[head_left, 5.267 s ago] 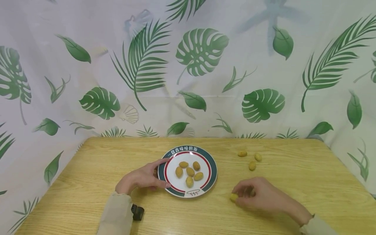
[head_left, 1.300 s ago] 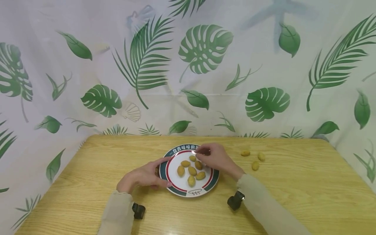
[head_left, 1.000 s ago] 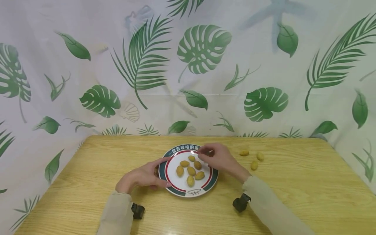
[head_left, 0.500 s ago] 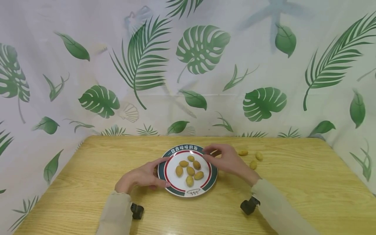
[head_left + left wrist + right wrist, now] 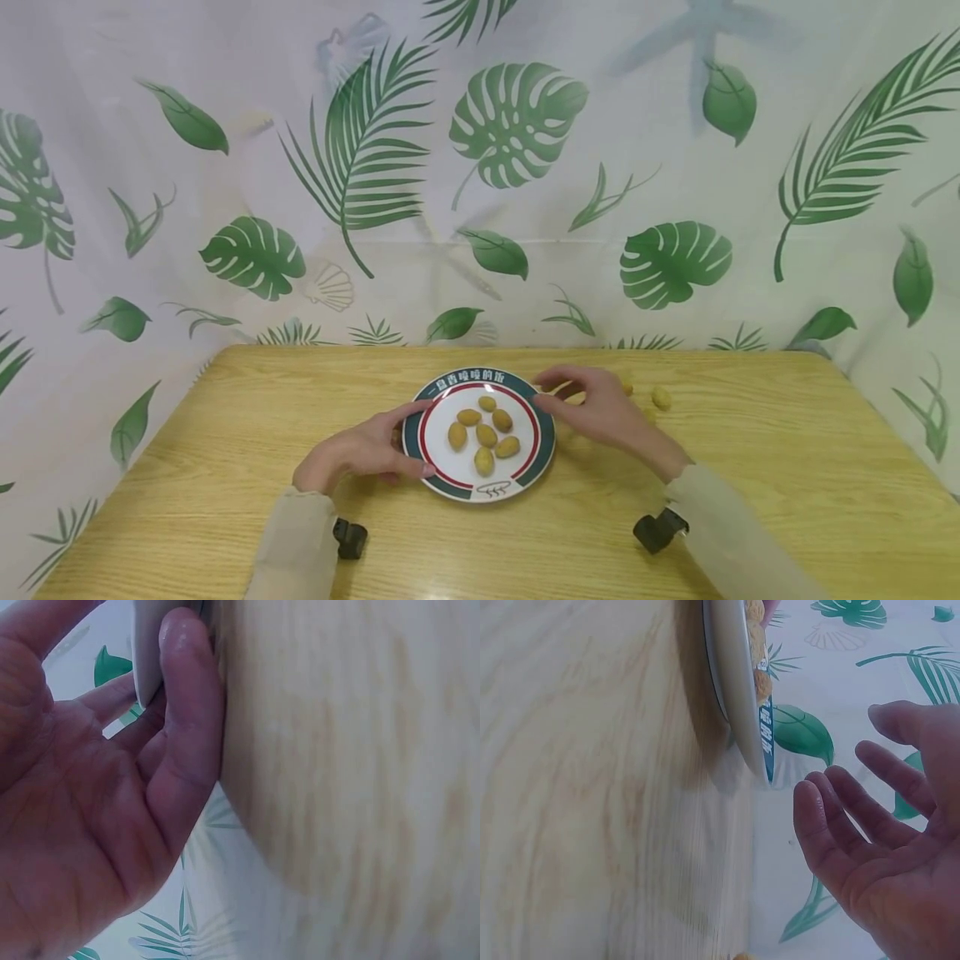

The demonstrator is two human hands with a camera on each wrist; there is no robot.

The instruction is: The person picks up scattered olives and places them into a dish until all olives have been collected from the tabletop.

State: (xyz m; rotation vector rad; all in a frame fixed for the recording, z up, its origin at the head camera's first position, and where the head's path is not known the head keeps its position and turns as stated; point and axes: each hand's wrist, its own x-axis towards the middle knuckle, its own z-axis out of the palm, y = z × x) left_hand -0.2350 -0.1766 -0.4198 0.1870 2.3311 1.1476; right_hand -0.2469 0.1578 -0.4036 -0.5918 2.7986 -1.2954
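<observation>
In the head view, a round white plate (image 5: 442,467) with a dark green band and a red ring stands on the wooden table. Several small oval yellow-brown pieces (image 5: 486,436) lie at its middle; in the right wrist view these pieces (image 5: 762,684) look rough-skinned. My left hand (image 5: 363,452) grips the plate's left rim, thumb over the edge and some fingers under it, as the left wrist view shows. My right hand (image 5: 600,408) is over the plate's right rim, holding nothing; its fingers are loosely bent and spread in the right wrist view.
A few more oval pieces (image 5: 661,397) lie on the table (image 5: 750,467) right of the plate, partly hidden by my right hand. Behind the table's far edge hangs a leaf-print cloth (image 5: 570,275). Each sleeve has a small black camera (image 5: 658,531) at the wrist.
My right hand brought one oval piece from the table to the plate's back part and let it go. Since then it has drawn back to the right. My left hand has stayed on the rim.
</observation>
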